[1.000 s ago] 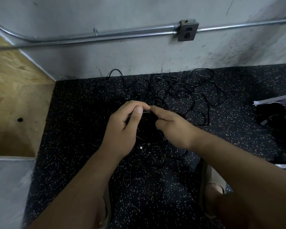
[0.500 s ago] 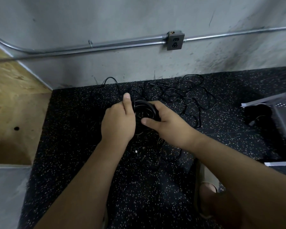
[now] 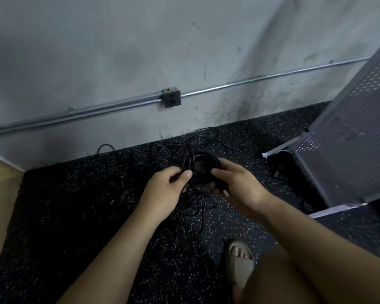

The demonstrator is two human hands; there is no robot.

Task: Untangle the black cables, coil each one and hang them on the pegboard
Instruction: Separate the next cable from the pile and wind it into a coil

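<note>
Over the mat point(image 3: 75, 205), the left hand point(image 3: 162, 194) and right hand point(image 3: 239, 185) pinch a seemingly finished coil point(image 3: 201, 163), which probably next needs hanging on the pegboard point(image 3: 349, 139) at right.

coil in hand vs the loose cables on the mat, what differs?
Shape: the coil is wound into one tight round bundle; the loose cables sprawl in open, crossing loops.
Support: the coil is held up between the left hand and right hand; the loose cables lie on the mat.
Shared: both are thin black cable.
</note>
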